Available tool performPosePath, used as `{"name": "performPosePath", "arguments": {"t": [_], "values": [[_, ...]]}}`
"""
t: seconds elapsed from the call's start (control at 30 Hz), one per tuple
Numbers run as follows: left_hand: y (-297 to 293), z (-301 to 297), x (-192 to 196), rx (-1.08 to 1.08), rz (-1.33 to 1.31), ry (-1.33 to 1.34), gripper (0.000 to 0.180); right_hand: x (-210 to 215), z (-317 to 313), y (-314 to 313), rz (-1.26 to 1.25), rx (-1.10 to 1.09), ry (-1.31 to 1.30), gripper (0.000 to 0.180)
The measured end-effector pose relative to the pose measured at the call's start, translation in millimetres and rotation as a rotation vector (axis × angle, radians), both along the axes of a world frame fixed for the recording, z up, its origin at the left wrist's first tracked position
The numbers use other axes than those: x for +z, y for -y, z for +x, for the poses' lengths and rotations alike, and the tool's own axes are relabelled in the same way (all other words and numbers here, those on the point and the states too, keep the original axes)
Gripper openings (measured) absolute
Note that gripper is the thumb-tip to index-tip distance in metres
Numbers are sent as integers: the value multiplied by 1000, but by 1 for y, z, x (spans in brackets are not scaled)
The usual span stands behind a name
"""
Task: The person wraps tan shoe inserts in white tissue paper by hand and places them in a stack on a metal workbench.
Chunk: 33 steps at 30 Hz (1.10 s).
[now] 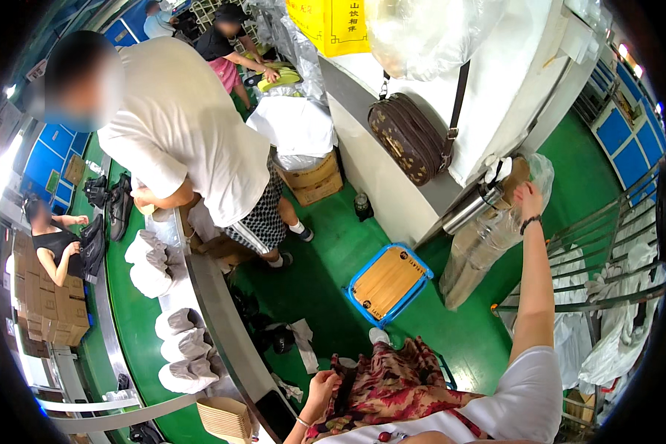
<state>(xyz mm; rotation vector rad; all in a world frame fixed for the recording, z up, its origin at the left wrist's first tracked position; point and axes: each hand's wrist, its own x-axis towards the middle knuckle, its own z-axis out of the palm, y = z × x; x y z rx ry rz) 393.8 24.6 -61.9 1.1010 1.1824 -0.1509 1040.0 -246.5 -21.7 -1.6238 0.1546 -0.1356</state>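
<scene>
My right hand [527, 196] is stretched out to the right, its fingers closed at the top of a tall clear plastic bag [488, 240] with brown contents. A steel flask [472, 209] stands just left of that hand. My left hand [324, 386] is low by my patterned skirt [392, 388], with the fingers curled together. Something dark [344, 385] lies beside those fingers, and whether they hold it I cannot make out. On the green conveyor belt to the left sit several crumpled white bundles [186, 355].
A blue-framed stool [388, 283] with a wooden-looking top stands ahead. A metal rack [607, 296] with plastic bags is at right. A co-worker in a white shirt [192, 126] leans over the conveyor. A brown bag [411, 137] hangs on the wall above a ledge. Cartons [314, 181] sit behind.
</scene>
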Motion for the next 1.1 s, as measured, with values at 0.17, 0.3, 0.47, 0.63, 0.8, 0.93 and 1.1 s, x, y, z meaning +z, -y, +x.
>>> {"name": "performPosePath", "arguments": {"t": [0.17,0.3,0.47,0.63,0.8,0.93,1.1], "values": [[9,8,3,42,-12,-58,26,-6,62,-26,-231,60,-225,28],[5,24,5,-9,16,-80,27,-39,106,-1,-489,-55,-83,37],[16,23,14,42,-3,-110,28,-32,92,-20,-474,28,-69,31],[15,12,-1,-22,116,-75,29,-27,78,-11,-427,-85,47,29],[9,19,13,-11,74,-90,29,-45,96,28,-632,-68,357,26],[17,17,14,36,60,-100,28,-10,83,17,-304,-20,67,25],[7,25,10,-90,122,-90,29,8,39,49,264,-76,142,21]]}}
